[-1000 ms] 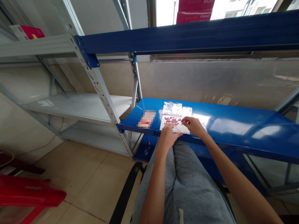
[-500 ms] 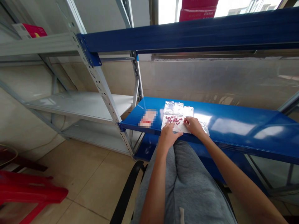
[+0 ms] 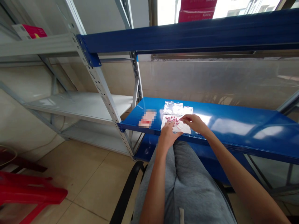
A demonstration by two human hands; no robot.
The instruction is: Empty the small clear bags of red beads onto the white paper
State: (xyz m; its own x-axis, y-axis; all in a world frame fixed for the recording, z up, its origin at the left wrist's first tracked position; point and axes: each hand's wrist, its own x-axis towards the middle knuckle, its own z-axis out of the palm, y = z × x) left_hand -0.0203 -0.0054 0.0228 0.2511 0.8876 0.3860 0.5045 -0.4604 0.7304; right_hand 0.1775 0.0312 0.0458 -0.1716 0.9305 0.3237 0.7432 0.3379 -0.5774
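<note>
A white sheet (image 3: 179, 127) lies on the glossy blue steel shelf (image 3: 233, 126), with many small red beads (image 3: 174, 119) scattered on it. My left hand (image 3: 167, 136) rests on the sheet's left part, its fingertips near the beads. My right hand (image 3: 194, 123) is above the sheet's right part, fingertips close together at the beads' right side. Whether either hand holds a bead is hidden. Several small clear plastic bags (image 3: 178, 108) lie in a row behind the sheet.
A blurred pink packet (image 3: 147, 119) lies left of the sheet. A blue steel beam (image 3: 187, 39) crosses above the shelf. A grey metal rack (image 3: 79, 104) stands left, and a red plastic stool (image 3: 28, 194) sits on the tiled floor. My grey-trousered legs (image 3: 184, 183) are below.
My right hand has lifted slightly and its fingers have moved left toward the beads. My left hand has stayed on the sheet.
</note>
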